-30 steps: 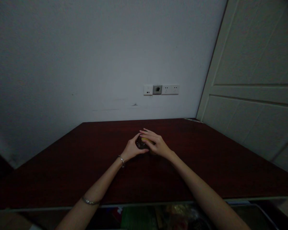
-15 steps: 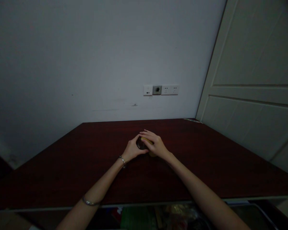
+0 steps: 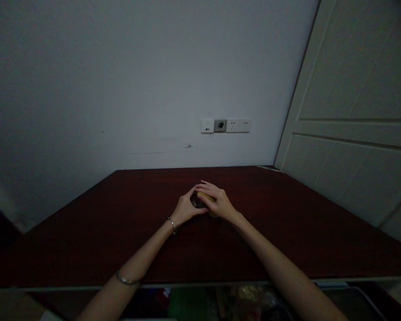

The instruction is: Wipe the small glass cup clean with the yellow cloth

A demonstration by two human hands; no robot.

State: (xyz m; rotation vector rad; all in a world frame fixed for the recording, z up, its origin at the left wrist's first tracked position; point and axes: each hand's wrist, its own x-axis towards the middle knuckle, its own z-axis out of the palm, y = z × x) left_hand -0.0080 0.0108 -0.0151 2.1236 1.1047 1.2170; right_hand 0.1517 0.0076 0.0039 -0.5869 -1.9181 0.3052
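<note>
Both my hands meet at the middle of a dark red-brown table (image 3: 120, 232). My left hand (image 3: 184, 209) curls round the left side of a small dark round object (image 3: 197, 202). My right hand (image 3: 218, 203) lies over the object from the right, fingers pressed down on a yellow part (image 3: 204, 195) of it. The object is mostly hidden by the fingers and the dim light. I wear a thin bracelet (image 3: 171, 224) at the left wrist and a second band (image 3: 126, 280) further up the forearm.
A white wall rises behind the table with a row of sockets (image 3: 225, 125). A pale panelled door (image 3: 354, 125) stands at the right. Below the table's near edge lie dim coloured items (image 3: 217, 303) that I cannot make out.
Both hands stay closed round the small object in the same spot. The view has shifted very slightly.
</note>
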